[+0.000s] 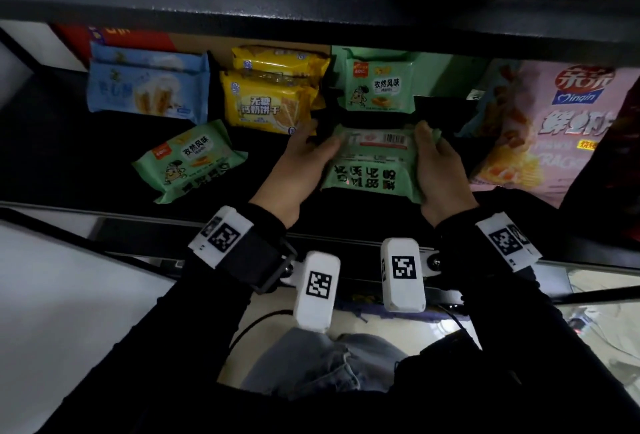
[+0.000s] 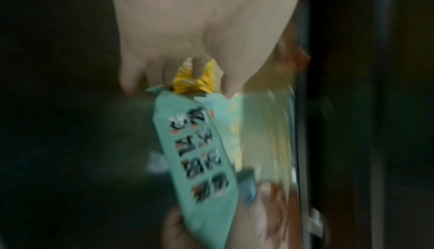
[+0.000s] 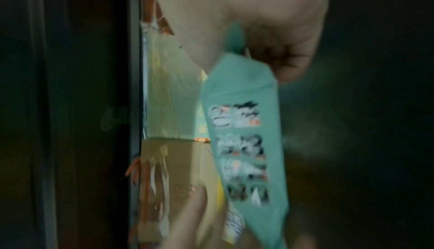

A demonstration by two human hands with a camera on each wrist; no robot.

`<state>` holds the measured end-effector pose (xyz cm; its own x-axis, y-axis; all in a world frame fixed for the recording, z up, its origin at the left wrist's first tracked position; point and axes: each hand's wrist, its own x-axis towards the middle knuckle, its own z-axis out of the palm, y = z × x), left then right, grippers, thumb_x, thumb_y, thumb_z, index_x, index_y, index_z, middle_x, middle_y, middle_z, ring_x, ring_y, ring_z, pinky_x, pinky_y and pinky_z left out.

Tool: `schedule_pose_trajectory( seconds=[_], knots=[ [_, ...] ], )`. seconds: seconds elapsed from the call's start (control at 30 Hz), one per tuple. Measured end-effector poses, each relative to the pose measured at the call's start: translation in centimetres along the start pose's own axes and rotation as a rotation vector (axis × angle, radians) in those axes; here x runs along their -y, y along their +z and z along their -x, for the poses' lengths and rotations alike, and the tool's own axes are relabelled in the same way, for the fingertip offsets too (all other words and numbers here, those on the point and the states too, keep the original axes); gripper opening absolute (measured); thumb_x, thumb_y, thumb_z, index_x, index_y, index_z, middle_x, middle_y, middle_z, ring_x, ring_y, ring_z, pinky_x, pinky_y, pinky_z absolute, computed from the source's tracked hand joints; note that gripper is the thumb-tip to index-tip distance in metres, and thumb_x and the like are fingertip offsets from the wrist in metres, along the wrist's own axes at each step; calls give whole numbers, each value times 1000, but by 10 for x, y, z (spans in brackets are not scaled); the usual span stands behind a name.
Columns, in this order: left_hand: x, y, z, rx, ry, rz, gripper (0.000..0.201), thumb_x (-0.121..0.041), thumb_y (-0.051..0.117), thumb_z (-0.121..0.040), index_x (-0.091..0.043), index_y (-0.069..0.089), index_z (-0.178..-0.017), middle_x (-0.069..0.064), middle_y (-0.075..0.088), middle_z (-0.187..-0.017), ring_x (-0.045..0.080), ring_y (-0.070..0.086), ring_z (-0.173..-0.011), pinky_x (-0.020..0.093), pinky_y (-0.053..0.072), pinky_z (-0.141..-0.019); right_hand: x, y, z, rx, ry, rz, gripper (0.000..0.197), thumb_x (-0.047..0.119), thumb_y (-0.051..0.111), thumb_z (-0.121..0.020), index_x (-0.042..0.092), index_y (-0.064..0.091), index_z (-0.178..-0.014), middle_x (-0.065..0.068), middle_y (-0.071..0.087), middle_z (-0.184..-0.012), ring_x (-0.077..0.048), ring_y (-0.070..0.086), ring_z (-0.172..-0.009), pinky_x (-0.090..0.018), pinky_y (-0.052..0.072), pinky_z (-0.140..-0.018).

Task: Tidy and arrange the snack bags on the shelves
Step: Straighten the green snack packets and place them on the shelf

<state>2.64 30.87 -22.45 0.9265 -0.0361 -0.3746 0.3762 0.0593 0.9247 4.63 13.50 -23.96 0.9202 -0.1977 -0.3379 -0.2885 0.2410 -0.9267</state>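
You are holding a green snack bag [image 1: 372, 163] with both hands, over the front part of the dark shelf [image 1: 69, 142]. Your left hand [image 1: 304, 159] grips its left end and your right hand [image 1: 438, 170] grips its right end, fingers curled round the edges. The head view shows the bag's back side up, with a barcode near the far edge.

All places here are told from that held bag. Just behind it stands another green bag [image 1: 379, 85], face out. Behind and to the left are stacked yellow bags [image 1: 270, 101], and further left are blue bags [image 1: 149, 87]. To the left, near the shelf's front, a third green bag [image 1: 192, 159] lies tilted. To the right leans a big pink bag [image 1: 550, 128].

The left wrist view is blurry. It shows your left hand [image 2: 202, 36] on the bag's end [image 2: 199, 156], and a yellow corner [image 2: 195, 78] peeks between the fingers, which the head view hides. The right wrist view, also blurry, shows your right hand [image 3: 246, 17] pinching the bag's [image 3: 244, 141] end seal.
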Motion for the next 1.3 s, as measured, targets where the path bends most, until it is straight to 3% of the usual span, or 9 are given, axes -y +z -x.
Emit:
schedule_pose_trajectory(
  seconds=[0.17, 0.23, 0.3, 0.43, 0.57, 0.67, 0.77, 1.03, 1.3],
  knots=[
    [6, 9, 8, 107, 147, -217, 57, -24, 56, -96, -30, 31, -147, -20, 53, -116, -16, 55, -93, 5, 47, -78, 0, 4, 4, 14, -133, 5, 25, 24, 42, -102, 16, 65, -103, -9, 69, -93, -17, 67, -76, -30, 57, -69],
    [2, 12, 9, 70, 205, -411, 58, -25, 58, -95, -22, 32, -146, -7, 51, -130, -5, 52, -112, 12, 46, -91, 1, 7, 7, 1, -184, 61, 22, 21, 44, -101, 16, 66, -104, -5, 69, -91, -13, 67, -73, -30, 56, -68],
    [-2, 16, 10, 44, 259, -504, 63, -25, 62, -92, -14, 31, -146, 6, 43, -142, 17, 43, -132, 35, 38, -109, 3, 14, 10, 26, -223, 32, 21, 21, 46, -101, 16, 65, -107, -4, 69, -96, -13, 69, -82, -35, 58, -78],
    [-2, 25, 15, 125, 221, -451, 93, -48, 60, -86, -14, 4, -153, 5, 22, -158, 19, 19, -147, 39, 23, -119, 6, 33, 24, 220, -202, -161, 32, 24, 41, -102, 17, 56, -130, -6, 59, -133, -18, 59, -119, -37, 47, -102],
    [-4, 14, 20, 77, 166, -40, 77, -30, 67, -87, -15, 25, -149, 2, 50, -141, 11, 51, -126, 31, 43, -107, 9, 38, 28, 528, -22, -253, 42, 39, 24, -103, 23, 50, -132, -2, 56, -135, -14, 53, -126, -32, 41, -106],
    [-6, -6, 18, 86, 137, 215, 40, -11, 58, -93, -7, 51, -132, 10, 65, -121, 22, 64, -110, 34, 52, -97, 11, 33, 24, 516, -127, -27, 35, 23, 35, -103, 20, 45, -136, -2, 56, -135, -10, 56, -122, -28, 49, -98],
    [0, -25, 17, 146, 9, 430, 34, -17, 55, -92, -10, 57, -125, 11, 66, -122, 25, 62, -115, 39, 50, -99, 4, 30, 19, 475, -175, 157, 27, 15, 50, -98, 16, 55, -125, -1, 65, -120, -9, 64, -109, -26, 52, -89],
    [12, -50, 25, -117, 91, 288, 27, -24, 56, -95, -21, 58, -122, -2, 71, -113, 14, 67, -104, 34, 55, -89, -20, 36, 14, 393, -25, 206, 28, 13, 63, -90, 8, 63, -117, -10, 70, -112, -25, 67, -104, -48, 51, -96],
    [17, -79, 37, -243, 240, 520, 16, -12, 48, -99, -19, 60, -107, 2, 71, -101, 14, 70, -92, 33, 58, -80, -32, 71, 19, 484, 72, 136, 22, 13, 65, -88, 12, 65, -110, -9, 70, -107, -28, 67, -102, -42, 55, -90]
  ],
)
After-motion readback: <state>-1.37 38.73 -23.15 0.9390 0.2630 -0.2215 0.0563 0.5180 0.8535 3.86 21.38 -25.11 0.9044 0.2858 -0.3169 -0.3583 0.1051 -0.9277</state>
